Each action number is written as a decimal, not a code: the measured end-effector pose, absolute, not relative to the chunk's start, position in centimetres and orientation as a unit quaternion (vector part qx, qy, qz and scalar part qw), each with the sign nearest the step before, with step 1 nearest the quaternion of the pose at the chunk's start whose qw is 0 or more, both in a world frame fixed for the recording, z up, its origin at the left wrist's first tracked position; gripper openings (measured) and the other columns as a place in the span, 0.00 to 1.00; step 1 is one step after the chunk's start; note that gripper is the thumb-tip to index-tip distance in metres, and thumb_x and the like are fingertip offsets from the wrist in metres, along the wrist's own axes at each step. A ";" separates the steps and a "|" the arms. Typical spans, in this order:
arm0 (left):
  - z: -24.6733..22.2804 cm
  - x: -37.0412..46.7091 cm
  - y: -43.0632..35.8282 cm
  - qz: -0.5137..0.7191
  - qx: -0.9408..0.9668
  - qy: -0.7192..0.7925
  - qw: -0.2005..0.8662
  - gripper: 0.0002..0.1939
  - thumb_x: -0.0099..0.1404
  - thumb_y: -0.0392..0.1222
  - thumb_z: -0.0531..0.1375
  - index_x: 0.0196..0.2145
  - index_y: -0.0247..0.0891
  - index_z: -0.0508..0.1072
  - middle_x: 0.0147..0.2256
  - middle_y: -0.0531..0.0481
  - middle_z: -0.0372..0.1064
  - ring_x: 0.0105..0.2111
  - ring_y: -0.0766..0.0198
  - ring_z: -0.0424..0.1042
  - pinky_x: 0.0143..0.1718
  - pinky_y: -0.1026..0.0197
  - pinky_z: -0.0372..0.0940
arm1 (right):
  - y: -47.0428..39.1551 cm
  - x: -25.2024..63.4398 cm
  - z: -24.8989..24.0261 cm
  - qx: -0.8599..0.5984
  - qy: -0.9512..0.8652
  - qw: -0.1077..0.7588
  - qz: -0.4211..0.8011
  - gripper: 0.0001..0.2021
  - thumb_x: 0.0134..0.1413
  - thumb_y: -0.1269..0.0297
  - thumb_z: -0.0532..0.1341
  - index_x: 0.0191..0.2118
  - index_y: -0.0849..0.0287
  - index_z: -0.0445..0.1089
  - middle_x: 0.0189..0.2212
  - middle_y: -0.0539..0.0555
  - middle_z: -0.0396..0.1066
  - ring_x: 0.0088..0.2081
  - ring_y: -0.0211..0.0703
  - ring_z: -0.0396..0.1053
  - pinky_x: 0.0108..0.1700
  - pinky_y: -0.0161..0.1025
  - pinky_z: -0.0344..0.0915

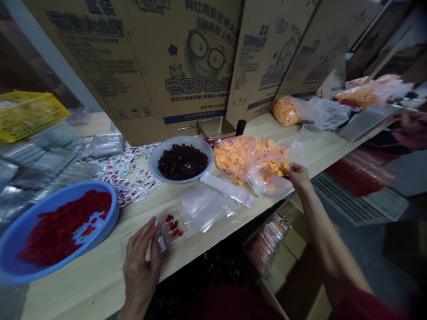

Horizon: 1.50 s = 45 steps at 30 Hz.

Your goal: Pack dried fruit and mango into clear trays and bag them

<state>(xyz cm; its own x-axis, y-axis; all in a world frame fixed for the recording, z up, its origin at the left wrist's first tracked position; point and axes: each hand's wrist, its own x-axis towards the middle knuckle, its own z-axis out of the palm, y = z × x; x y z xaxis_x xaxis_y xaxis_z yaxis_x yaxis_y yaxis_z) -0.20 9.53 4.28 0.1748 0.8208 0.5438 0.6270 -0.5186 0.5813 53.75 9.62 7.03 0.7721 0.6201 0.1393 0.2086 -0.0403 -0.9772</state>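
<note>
Nearest, L hand (142, 260) was at the L end of a clear tray (180, 222) on the wood tabletop (83, 286), close to the front edge. Fingers bent & touching it; can't tell if that grip was clenched. Tray's long axis unclear, as the hand hid one end; visible pt lay flat, R of the fingers. Looked thin, see-through, shiny, w/ a few red & dark pcs in it. Just beyond: flat clear bags (207, 209). Blue basin (114, 209) w/ red pcs stood well L. R hand (298, 175), arm stretched out, had fingertips at the R end of the orange bag (248, 158); can't tell if its grip held a pc. Bag lay w/ long axis approx. L–R, R end twd that hand; looked clear, crinkled, bulging w/ bright orange chunks. Farther back: pale bowl (154, 162) w/ dark pcs, sm. packets (136, 175) to its L, metal tin (216, 126), then tall printed cartons (200, 58).
</note>
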 end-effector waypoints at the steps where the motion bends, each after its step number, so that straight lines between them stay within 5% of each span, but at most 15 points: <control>1: 4.6 0.7 9.2 0.438 0.749 0.478 0.139 0.15 0.68 0.37 0.56 0.52 0.42 0.71 0.57 0.44 0.69 0.56 0.53 0.67 0.59 0.45 0.62 | 8.8 52.4 7.4 -0.693 -0.278 0.638 0.187 0.27 0.19 0.50 0.78 0.22 0.57 0.64 0.19 0.48 0.69 0.21 0.39 0.69 0.22 0.37 0.72; 6: 6.0 5.8 6.1 0.420 0.663 0.506 0.357 0.17 0.71 0.42 0.55 0.56 0.45 0.67 0.53 0.45 0.70 0.53 0.58 0.70 0.54 0.52 0.66 | 6.0 39.4 6.6 -0.621 -0.298 0.621 0.373 0.19 0.32 0.57 0.78 0.29 0.57 0.72 0.25 0.48 0.71 0.25 0.35 0.70 0.27 0.30 0.70; 10: 5.3 5.9 5.7 0.430 0.569 0.510 0.480 0.28 0.67 0.46 0.60 0.62 0.42 0.57 0.51 0.41 0.70 0.45 0.61 0.72 0.43 0.59 0.69 | 6.3 25.2 4.3 -0.531 -0.360 0.539 0.546 0.16 0.40 0.56 0.75 0.28 0.58 0.72 0.26 0.50 0.73 0.26 0.37 0.71 0.28 0.31 0.70; 18: 2.9 -5.8 8.1 0.488 0.480 0.645 0.340 0.18 0.65 0.45 0.59 0.52 0.41 0.65 0.35 0.52 0.71 0.31 0.65 0.70 0.35 0.63 0.64 | 12.0 10.7 1.8 -0.429 -0.335 0.496 0.677 0.23 0.29 0.51 0.78 0.29 0.58 0.72 0.32 0.52 0.78 0.34 0.43 0.74 0.38 0.39 0.72; 24: 0.7 -8.2 10.3 0.303 0.616 0.691 0.226 0.15 0.66 0.39 0.57 0.51 0.43 0.67 0.37 0.49 0.73 0.37 0.59 0.72 0.43 0.57 0.64 | 13.3 10.1 0.4 -0.446 -0.335 0.472 0.683 0.23 0.31 0.50 0.77 0.29 0.59 0.72 0.26 0.50 0.76 0.28 0.40 0.73 0.34 0.37 0.71; 29: 0.5 -8.1 11.0 0.257 0.656 0.699 0.122 0.15 0.65 0.37 0.59 0.49 0.42 0.74 0.46 0.43 0.70 0.48 0.52 0.66 0.50 0.49 0.61 | 12.6 10.3 0.0 -0.434 -0.348 0.436 0.707 0.23 0.37 0.52 0.76 0.37 0.60 0.74 0.33 0.54 0.78 0.34 0.45 0.75 0.38 0.41 0.72; 34: 1.9 -8.0 9.7 0.378 0.605 0.680 0.170 0.14 0.68 0.42 0.57 0.51 0.42 0.73 0.45 0.43 0.70 0.46 0.55 0.68 0.48 0.53 0.63 | 12.4 9.4 0.3 -0.412 -0.456 0.451 0.647 0.17 0.46 0.55 0.70 0.40 0.57 0.73 0.38 0.56 0.78 0.39 0.48 0.75 0.43 0.45 0.72; 39: 3.0 -6.9 8.0 0.456 0.515 0.640 0.342 0.15 0.67 0.50 0.58 0.46 0.39 0.72 0.33 0.50 0.74 0.31 0.65 0.71 0.33 0.64 0.65 | 11.8 7.2 0.6 -0.413 -0.702 0.438 0.381 0.11 0.61 0.66 0.56 0.45 0.56 0.74 0.43 0.58 0.75 0.46 0.51 0.72 0.51 0.52 0.69; 45: 1.3 -7.8 7.3 0.393 0.562 0.665 0.294 0.08 0.65 0.37 0.57 0.42 0.39 0.72 0.37 0.50 0.75 0.34 0.63 0.72 0.39 0.60 0.66 | 10.4 6.5 -2.3 -0.368 -0.789 0.402 0.284 0.17 0.62 0.70 0.55 0.55 0.56 0.70 0.50 0.60 0.72 0.53 0.53 0.69 0.54 0.53 0.68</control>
